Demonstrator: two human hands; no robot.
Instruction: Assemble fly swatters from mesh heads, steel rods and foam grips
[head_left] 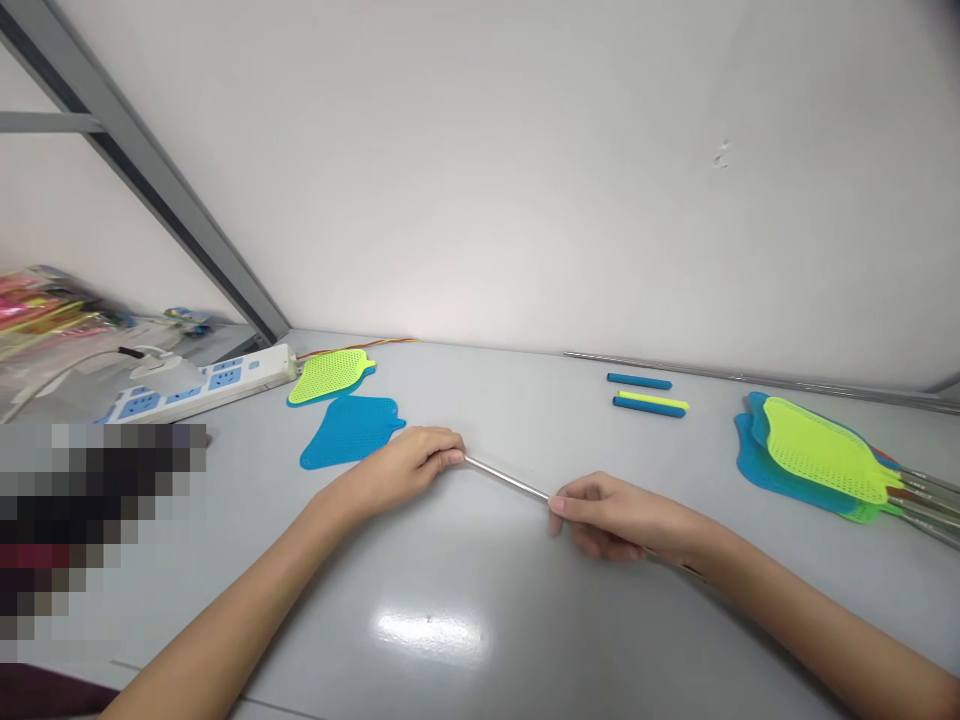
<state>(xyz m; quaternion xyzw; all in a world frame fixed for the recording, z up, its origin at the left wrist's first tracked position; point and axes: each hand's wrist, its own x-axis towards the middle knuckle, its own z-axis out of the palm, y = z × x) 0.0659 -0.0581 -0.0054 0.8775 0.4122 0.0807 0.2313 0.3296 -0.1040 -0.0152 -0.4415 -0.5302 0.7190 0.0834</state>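
A thin silvery metal rod (506,479) slants across the middle of the table between my two hands. My left hand (420,458) grips its far left end with the fingers closed. Thumb and forefinger of my right hand (600,515) pinch the rod farther along, and its lower part passes behind my right wrist. Just beyond my left hand lies a blue perforated fly swatter head (349,432). Behind that, a yellow-green swatter head (334,372) rests on another blue one.
Blue and yellow-green tubes (650,404) lie at the back right, before long metal rods (750,377) along the wall. Assembled fly swatters (821,450) are stacked at right. A white power strip (225,382) and a grey metal frame (172,190) stand left.
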